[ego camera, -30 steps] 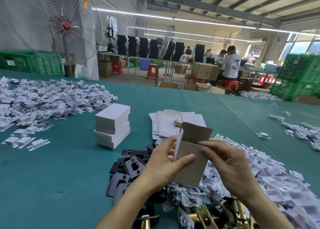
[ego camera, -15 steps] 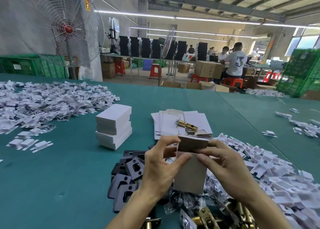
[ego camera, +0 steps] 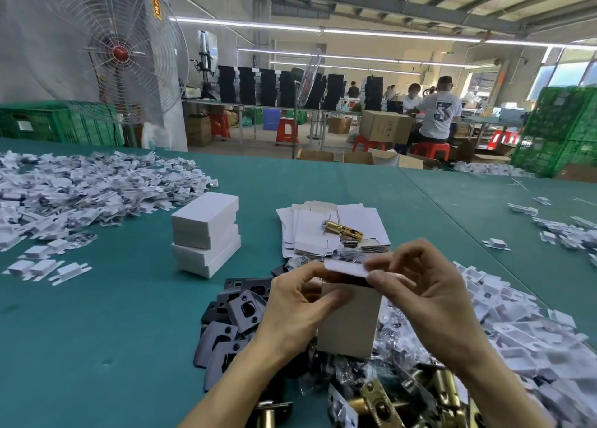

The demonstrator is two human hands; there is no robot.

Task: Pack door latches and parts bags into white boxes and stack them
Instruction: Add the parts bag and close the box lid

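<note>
- We see the white box [ego camera: 350, 324] held upright between both hands, above the pile of parts bags [ego camera: 371, 372] at the near edge of the green table [ego camera: 97, 330].
- Our left hand [ego camera: 300, 305] grips the box's upper left side, with the fingers curled round its edge and the thumb across the front face.
- Our right hand [ego camera: 429, 298] pinches the top flap [ego camera: 347, 266] between thumb and forefinger. The flap lies almost level over the box's mouth, and the other fingers arch loosely above it.
- We cannot tell what is inside the box.
- A stack of closed white boxes [ego camera: 206, 233] stands well left of the hands. Flat box blanks [ego camera: 323, 230] lie just beyond the fingers with one brass latch [ego camera: 342, 229] resting on them.
- Black strike plates [ego camera: 232, 314] lie under our left wrist, and more brass latches [ego camera: 381, 401] lie below the box.
- The box faces we see carry no print.
- A large "3" shows on the back of a seated worker's shirt [ego camera: 441, 111].
- Orange characters run down the pillar [ego camera: 156, 1] beside the fan [ego camera: 106, 46], too blurred to read.
</note>
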